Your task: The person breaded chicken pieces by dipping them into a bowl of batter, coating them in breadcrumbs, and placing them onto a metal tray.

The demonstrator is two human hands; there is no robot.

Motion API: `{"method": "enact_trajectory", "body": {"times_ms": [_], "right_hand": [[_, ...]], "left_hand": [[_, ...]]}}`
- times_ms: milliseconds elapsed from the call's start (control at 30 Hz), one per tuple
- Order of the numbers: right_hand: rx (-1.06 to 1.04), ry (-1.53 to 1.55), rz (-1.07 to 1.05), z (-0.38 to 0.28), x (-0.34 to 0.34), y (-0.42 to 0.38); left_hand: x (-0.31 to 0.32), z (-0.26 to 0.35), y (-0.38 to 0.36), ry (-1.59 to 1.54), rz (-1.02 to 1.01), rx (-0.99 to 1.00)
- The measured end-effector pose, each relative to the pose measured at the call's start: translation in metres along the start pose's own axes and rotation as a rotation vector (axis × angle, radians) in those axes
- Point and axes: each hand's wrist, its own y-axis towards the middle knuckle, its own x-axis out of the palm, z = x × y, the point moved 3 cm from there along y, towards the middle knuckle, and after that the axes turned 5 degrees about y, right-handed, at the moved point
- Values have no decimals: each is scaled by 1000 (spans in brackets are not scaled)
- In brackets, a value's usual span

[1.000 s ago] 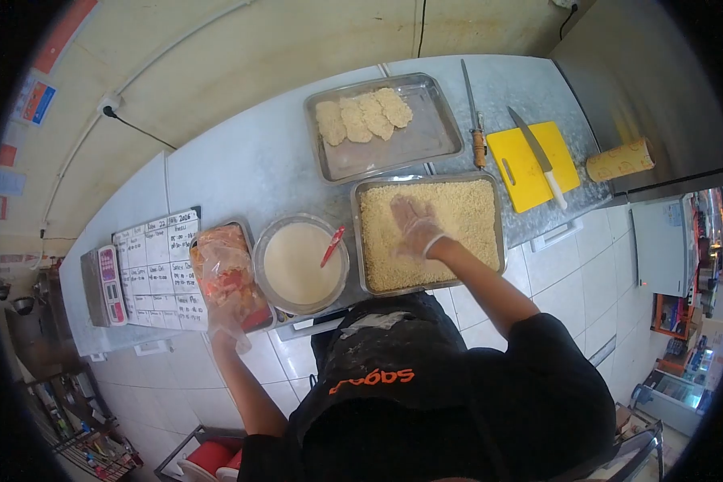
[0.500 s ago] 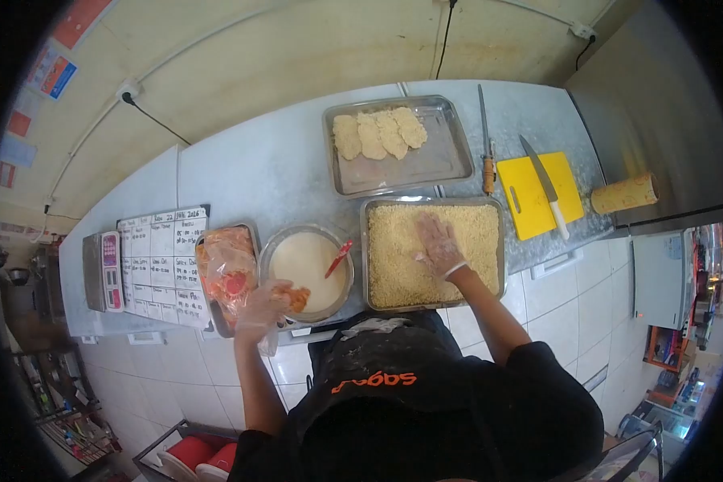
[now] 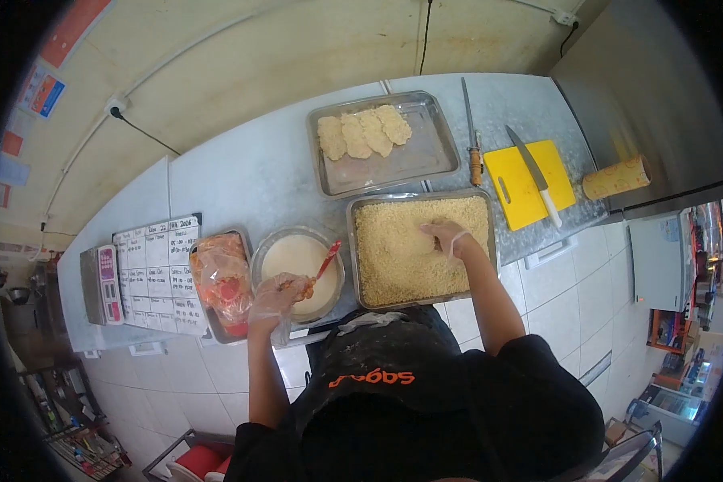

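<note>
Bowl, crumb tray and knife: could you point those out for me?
Bowl [image 3: 341,281]: head view, on its right rim.
Crumb tray [image 3: 353,253]: head view, on its left rim.
Knife [image 3: 527,158]: head view, mid-blade.

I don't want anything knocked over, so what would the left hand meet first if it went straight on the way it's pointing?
Likely the red handle in the bowl, ahead of the left hand and the piece of meat it holds. Height is unclear, so it might pass above.

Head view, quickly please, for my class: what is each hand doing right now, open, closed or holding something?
Left hand: closed, holding a piece of meat.
Right hand: curled at the crumbs; cannot tell if it holds anything.
</note>
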Motion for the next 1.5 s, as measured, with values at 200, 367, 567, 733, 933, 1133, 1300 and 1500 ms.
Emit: {"method": "enact_trajectory", "body": {"times_ms": [200, 367, 567, 733, 933, 1133, 1300, 1500], "right_hand": [[-215, -646, 222, -25, 31, -7], [-473, -866, 241, -77, 47, -73], [-593, -1019, -4, -119, 29, -122], [-592, -1135, -154, -144, 5, -108], [-605, -1156, -252, -220, -4, -90], [-562, -1310, -260, -267, -24, 27], [-442, -1417, -236, -305, -26, 123], [-853, -1394, -38, -288, -61, 238]], "left_hand": [[-9, -4, -2, 327, 225, 50], [-20, -36, -5, 483, 198, 86], [-22, 20, -23, 539, 204, -42], [-22, 1, -16, 182, 212, -130], [-30, 41, -30, 401, 432, 59], [-31, 18, -14, 25, 307, -181], [-28, 81, -11, 142, 318, -213], [-33, 49, 2, 518, 354, -160]]}}
